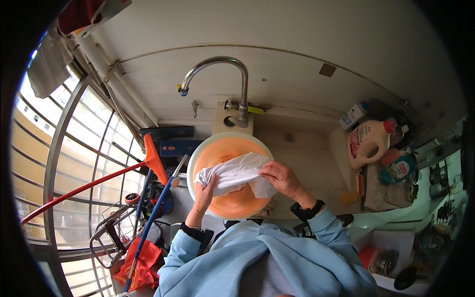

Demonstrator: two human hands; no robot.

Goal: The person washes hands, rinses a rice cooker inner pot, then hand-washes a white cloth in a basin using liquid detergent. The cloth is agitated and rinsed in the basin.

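Note:
A white cloth [237, 171] is stretched between my two hands above a round orange basin with a pale rim [198, 148]. My left hand [205, 192] pinches the cloth's left end, thumb uppermost. Its right end is gripped by my right hand [284, 179] between thumb and fingers, and a loose fold hangs below toward the basin. Most of the orange inside [241, 208] shows around the cloth; whether it holds water I cannot tell. Behind the basin rises a curved chrome faucet [243, 85], its spout off to the left.
Right of the basin is a stone-coloured laundry sink [308, 159]. Detergent bottles, one a large beige jug [365, 144], crowd its right edge near a yellow sponge [349, 198]. On the left lean a red-handled tool with an orange head [154, 159] and a blue pole [152, 219], beside a barred window [85, 148].

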